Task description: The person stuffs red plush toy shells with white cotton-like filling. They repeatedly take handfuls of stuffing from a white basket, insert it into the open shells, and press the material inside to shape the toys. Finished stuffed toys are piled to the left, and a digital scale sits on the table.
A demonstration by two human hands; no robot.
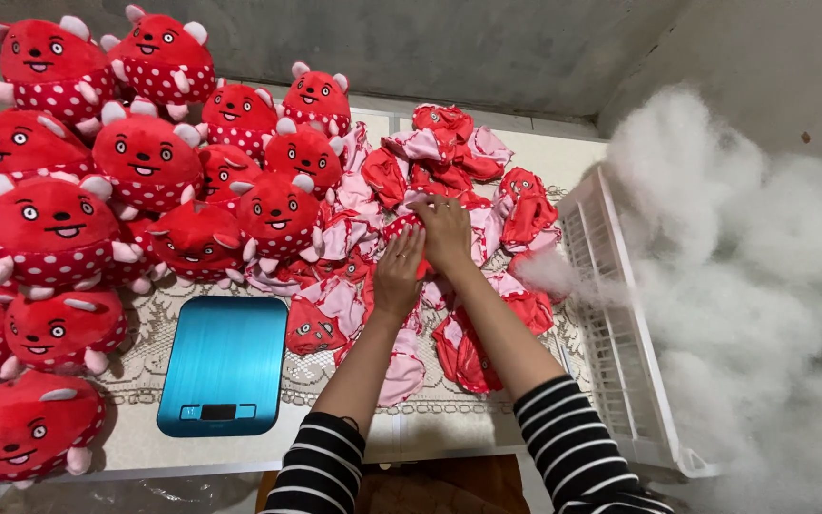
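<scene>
Stuffed red plush monsters with white-dotted bellies (pixel 59 224) crowd the left. A flat blue kitchen scale (pixel 224 362) sits just beside them. Fluffy white stuffing (pixel 753 286) piles by the white plastic crate (pixel 611 324).

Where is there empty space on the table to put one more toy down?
The best bare patch is the lace tablecloth at the near edge, between the blue scale and the left hand. The table's left is packed with stuffed red toys. The middle, under both hands, is heaped with flat unstuffed skins. Right is the white crate and fluffy stuffing.

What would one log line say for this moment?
left hand: on unstuffed red toy skins | right hand: gripping one skin | stuffed toys: left | blue scale: near | white stuffing: right
</scene>
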